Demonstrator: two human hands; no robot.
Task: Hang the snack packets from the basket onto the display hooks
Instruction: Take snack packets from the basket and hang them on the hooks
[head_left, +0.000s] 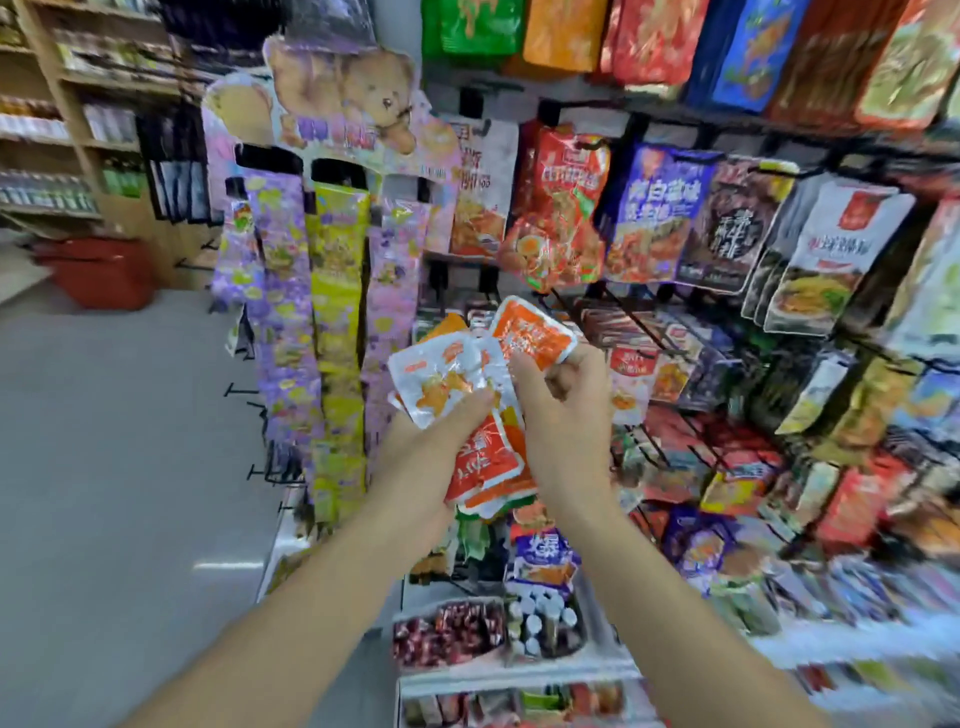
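Far left, background: a red plastic shopping basket (98, 273) sits on the grey floor below blurred wooden shelving (67, 119), well apart from my hands.
Left of centre: long purple and yellow strips of small sweet packets (311, 332) hang from a cardboard display topped with a cartoon bear (358, 98).
My left hand (421, 452): closed around a fanned stack of orange-and-white foil snack packets (467, 410); my thumb lies across the front of the top packet, and my other fingers are hidden behind the stack.
Task packets, location: the stack is held in the air in front of the lower rows of the rack, between my two hands, not on any hook.
My right hand (563, 410): pinched shut on a single orange-and-white snack packet (532, 332), gripping its lower edge; this packet stands at the top right of the stack and overlaps it.
Above my hands: a red glossy snack bag (561, 208) and a blue-purple bag (657, 213) hang side by side on the rack.
Right of my hands: black wire display hooks (639, 322) jut out from the rack, some bare along their length.
Far right: rows of mixed hanging packets (831, 260) fill the rack; their print is too blurred to read.
Below my forearms: trays of small wrapped sweets (447, 634) on a white shelf (519, 675).
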